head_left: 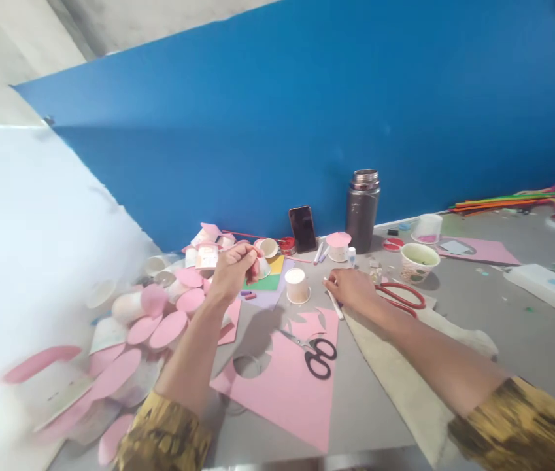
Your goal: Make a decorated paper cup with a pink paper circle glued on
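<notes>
My left hand [238,267] is raised at the left of the paper cup, its fingers pinched together; whatever is between them is too small to tell. Low on the table, my right hand [353,288] has its fingers closed on a slim white pen [336,307]. Between the two hands, a white paper cup [297,286] stands upside down. Closer to me lies a pink paper sheet [287,392] with a round hole cut out. Black-handled scissors [319,356] rest on it. Red-handled scissors [407,296] lie partly behind my right forearm.
Many cups with pink paper discs [169,327] crowd the left side. A dark bottle [363,212] and a phone [302,229] stand by the blue wall. At right are a patterned cup [420,263], a white power strip [552,291] and a beige cloth [399,379].
</notes>
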Tool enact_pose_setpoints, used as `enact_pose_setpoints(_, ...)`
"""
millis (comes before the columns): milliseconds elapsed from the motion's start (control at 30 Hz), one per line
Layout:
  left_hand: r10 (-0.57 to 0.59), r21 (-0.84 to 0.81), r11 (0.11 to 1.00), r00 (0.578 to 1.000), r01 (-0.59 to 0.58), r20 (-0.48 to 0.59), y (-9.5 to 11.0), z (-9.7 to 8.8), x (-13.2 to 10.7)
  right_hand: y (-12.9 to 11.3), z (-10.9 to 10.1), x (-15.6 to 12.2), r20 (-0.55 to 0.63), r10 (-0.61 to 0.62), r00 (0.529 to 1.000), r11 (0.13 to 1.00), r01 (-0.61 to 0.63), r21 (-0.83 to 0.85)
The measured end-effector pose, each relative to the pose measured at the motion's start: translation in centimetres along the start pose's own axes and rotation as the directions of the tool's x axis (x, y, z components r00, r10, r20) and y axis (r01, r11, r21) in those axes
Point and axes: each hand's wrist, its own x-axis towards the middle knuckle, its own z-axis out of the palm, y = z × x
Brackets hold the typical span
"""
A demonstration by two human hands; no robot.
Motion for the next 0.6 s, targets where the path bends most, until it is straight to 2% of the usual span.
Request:
enact_pose_setpoints(167, -0.136, 0.021, 0.991, 0.989, 0.135, 0.058, -1.2, -0.8, -7.6, 0.3, -0.3, 0.0, 0.017, -0.011, 1.0, 1.0, 0.011, -0.013)
enact_pose_setpoints(267, -0.191, 0.201, 0.961, 0.982, 0.187, -0.001, -2.6, -1.1, -12.3, 0.0, -0.7, -0.5, 0.04, -0.09, 0.995, 0.996, 0.091, -0.019)
enact_pose_setpoints(400, -0.143, 0.431, 0.884, 0.983, 0.18, -0.118, -4.1, -0.6, -16.8, -1.6, -0.8, -2.3, 0.13, -0.287, 0.949, 0.957, 0.289, 0.002)
enact_pose_setpoints(467, -0.075, 0.489, 0.866, 0.994, 0.104, -0.078, -4.7, 0.2, -18.2, -2.6, -0.6, -3.5, 0.196, -0.378, 0.905, 0.925, 0.38, 0.029)
enact_pose_setpoints(500, -0.017, 0.513, 0.858, 1.0, 0.026, -0.021, -5.0, 0.6, -18.7, -3.0, -0.5, -4.1, 0.23, -0.414, 0.881, 0.908, 0.416, 0.041)
enact_pose_setpoints(533, 0.05, 0.539, 0.839, 0.997, -0.074, 0.058, -5.3, 1.1, -19.0, -3.3, -0.4, -4.5, 0.262, -0.441, 0.859, 0.894, 0.445, 0.046)
enact_pose_setpoints(600, 0.139, 0.6, 0.758, 0.962, -0.255, 0.233, -5.9, 1.9, -19.5, -3.6, -0.3, -5.2, 0.321, -0.468, 0.823, 0.875, 0.482, 0.04)
